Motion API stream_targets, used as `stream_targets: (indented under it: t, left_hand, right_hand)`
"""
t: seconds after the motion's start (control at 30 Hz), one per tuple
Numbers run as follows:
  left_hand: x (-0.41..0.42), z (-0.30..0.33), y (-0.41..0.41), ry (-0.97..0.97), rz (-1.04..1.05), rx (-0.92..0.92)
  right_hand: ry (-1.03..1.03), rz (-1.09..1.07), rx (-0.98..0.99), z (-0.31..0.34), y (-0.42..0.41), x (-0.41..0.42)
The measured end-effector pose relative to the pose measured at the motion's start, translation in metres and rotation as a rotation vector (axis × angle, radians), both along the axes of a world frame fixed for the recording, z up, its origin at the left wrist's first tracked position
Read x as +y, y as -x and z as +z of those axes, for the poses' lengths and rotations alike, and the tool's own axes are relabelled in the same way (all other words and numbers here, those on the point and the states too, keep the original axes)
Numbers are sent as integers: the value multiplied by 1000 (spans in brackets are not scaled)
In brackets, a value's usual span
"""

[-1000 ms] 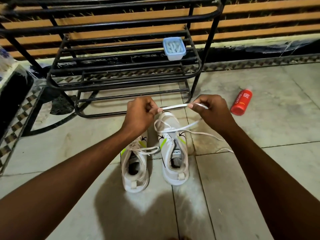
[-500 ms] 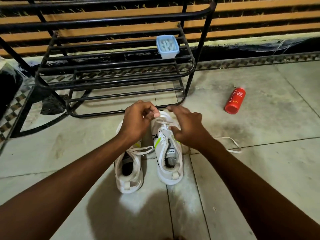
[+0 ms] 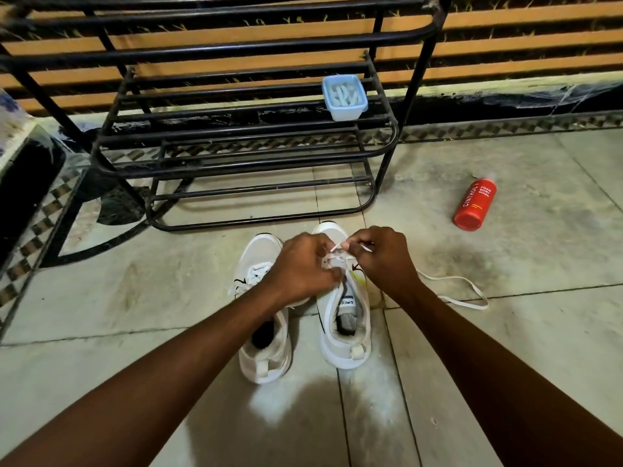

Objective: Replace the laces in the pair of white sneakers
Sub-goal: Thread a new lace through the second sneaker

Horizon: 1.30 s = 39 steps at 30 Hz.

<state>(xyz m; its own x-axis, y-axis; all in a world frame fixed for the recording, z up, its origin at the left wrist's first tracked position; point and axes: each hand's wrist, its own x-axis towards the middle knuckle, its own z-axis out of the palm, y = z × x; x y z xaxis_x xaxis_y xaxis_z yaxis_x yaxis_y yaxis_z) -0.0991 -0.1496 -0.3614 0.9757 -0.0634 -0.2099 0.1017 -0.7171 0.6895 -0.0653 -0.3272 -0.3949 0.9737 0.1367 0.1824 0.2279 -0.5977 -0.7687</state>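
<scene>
On the tiled floor near the black metal rack (image 3: 236,156), two white sneakers (image 3: 344,315) sit side by side. The left one looks laced. Over the right one, the left hand (image 3: 303,267) and right hand (image 3: 384,257) pinch a flat white lace (image 3: 451,291), so threading looks unfinished.

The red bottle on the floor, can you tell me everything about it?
The red bottle lies on its side on the pale tiled floor, to the right of the black metal shoe rack and apart from the sneakers. It looks like smooth plastic, a round tube shape, with white lettering reading "Cinthol" and "foam body wash". Its pale top end points away from the person. Nothing touches it except the floor.
</scene>
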Motion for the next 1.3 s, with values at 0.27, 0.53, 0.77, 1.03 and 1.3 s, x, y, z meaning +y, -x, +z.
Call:
stream_targets:
  t: [0.27, 0.53, 0.77, 1.03, 1.3]
  left_hand:
    - [-10, -6, 9, -130, -36, 95]
    - [-11, -7, 17, -47, 143, 56]
    - [-11, -27, 22, -58, 153, 35]
    - [-15, -22, 28, -50, 182, -62]
    - [-13, -26, 28, 2, 248, -16]
  right_hand:
    - [61, 56, 169, -18, -1, -1]
    - [290, 166, 201, -16, -14, 11]
    - [208, 21, 210, -27, -11, 28]
    - [258, -197, 404, -30, -9, 45]
    - [51, -211, 516, -39, -18, 43]
